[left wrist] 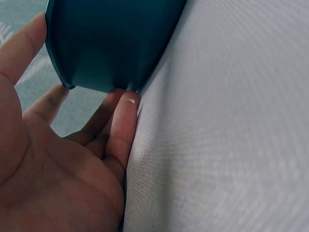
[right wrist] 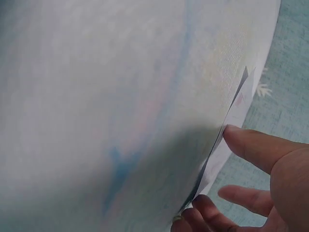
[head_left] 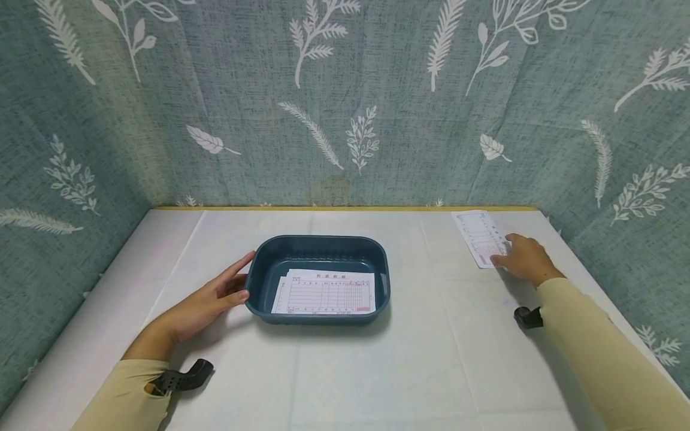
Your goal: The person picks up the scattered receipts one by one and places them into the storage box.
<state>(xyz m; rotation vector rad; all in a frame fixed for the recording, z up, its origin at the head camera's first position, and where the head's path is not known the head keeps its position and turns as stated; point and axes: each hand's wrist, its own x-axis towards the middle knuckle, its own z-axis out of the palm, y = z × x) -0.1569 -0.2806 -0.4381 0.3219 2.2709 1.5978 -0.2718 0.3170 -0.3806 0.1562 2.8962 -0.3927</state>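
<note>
A dark teal plastic basin [head_left: 318, 319] stands on the white-covered table, with several printed paper forms [head_left: 331, 293] lying inside. My left hand [head_left: 207, 305] is at the basin's left end, its spread fingertips touching the rim and wall. Up close in the left wrist view, the fingers [left wrist: 125, 121] reach the basin's lower edge near the cloth. Far to the right, my right hand [head_left: 525, 257] touches the right edge of a few loose printed forms [head_left: 477, 236]. Thumb and fingers are spread apart along that edge. The right wrist view shows the sheets [right wrist: 217, 159] slightly raised from the cloth.
A white cloth [head_left: 345, 371] covers the tabletop, bounded at the back by a yellow strip [head_left: 334, 208]. Leaf-patterned teal fabric walls [head_left: 345, 120] enclose the back and both sides. Black wrist camera mounts [head_left: 185, 376] stick out from both sleeves.
</note>
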